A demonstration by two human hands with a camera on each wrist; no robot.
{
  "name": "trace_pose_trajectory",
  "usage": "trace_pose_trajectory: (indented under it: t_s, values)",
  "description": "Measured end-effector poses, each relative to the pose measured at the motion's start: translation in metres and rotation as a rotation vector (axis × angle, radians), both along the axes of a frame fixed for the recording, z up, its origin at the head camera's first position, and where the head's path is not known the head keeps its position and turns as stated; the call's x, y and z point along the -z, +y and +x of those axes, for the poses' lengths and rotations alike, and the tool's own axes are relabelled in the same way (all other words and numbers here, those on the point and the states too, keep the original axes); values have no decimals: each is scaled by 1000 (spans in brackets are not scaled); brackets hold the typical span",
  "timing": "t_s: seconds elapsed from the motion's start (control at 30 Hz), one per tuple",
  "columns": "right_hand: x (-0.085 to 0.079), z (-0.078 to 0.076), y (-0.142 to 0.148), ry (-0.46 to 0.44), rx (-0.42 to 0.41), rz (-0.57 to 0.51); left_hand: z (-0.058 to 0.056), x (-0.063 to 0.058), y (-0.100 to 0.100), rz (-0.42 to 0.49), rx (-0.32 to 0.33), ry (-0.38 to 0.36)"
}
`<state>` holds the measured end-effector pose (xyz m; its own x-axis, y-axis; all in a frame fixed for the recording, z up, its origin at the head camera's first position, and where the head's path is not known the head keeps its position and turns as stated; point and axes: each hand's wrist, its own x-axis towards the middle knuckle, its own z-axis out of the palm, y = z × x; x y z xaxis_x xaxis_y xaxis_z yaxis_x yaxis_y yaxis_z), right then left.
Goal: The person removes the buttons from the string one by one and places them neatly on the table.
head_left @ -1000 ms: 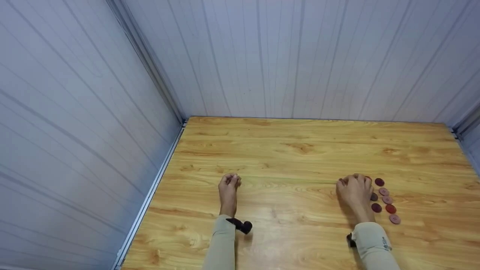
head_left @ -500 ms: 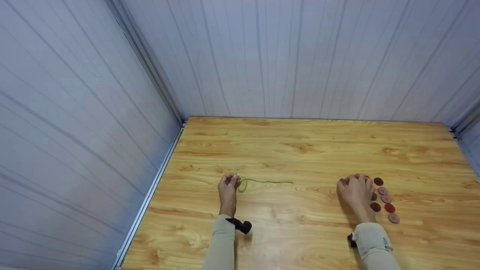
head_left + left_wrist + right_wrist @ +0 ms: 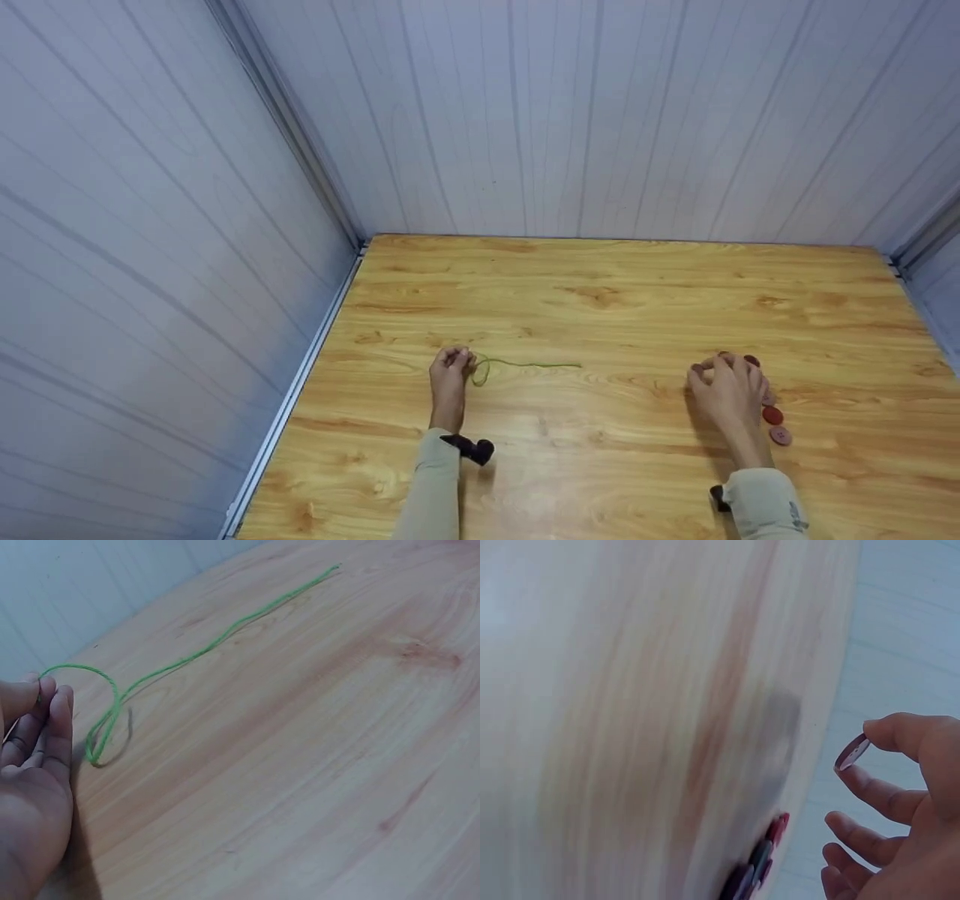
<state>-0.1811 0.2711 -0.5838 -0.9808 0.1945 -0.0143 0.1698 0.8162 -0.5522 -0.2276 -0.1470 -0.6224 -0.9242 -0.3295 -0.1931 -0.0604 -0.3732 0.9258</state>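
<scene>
My left hand [image 3: 448,382] pinches one end of a thin green string [image 3: 214,641] between thumb and fingertips. From those fingertips the string [image 3: 536,365] makes a small loop, then runs rightward along the wooden table to a loose end. A round, dark reddish button [image 3: 852,753] is pinched on edge between the thumb and index finger of my right hand [image 3: 727,397]; the other fingers are loosely bent. Beneath and beside that hand lie several buttons, among them a red one [image 3: 772,415] and a pink one [image 3: 781,435]. Some are partly hidden by the hand.
The wood-patterned table [image 3: 600,300] meets a pale panelled wall [image 3: 555,120] at the back. Another panelled wall [image 3: 150,262] borders it on the left. Dark wrist devices [image 3: 474,450] sit at both sleeves.
The string, drawn straight toward the right hand a second ago, has sprung back slack and looped near the left hand. The right hand, with the button, has shifted slightly right and nearer.
</scene>
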Motion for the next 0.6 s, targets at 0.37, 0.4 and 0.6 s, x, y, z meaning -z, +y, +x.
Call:
trace_pose_trajectory:
  t_s: [0.37, 0.4, 0.6]
  values:
    - [-3, 36, 26, -39, 30, 32, 0, -6, -33, -204, 12, 18]
    - [-3, 39, 28, -49, 28, 36, 1, -6, -37, -286, 22, 8]
    - [2, 54, 43, -96, 20, 49, 4, -2, -57, -758, 43, -31]
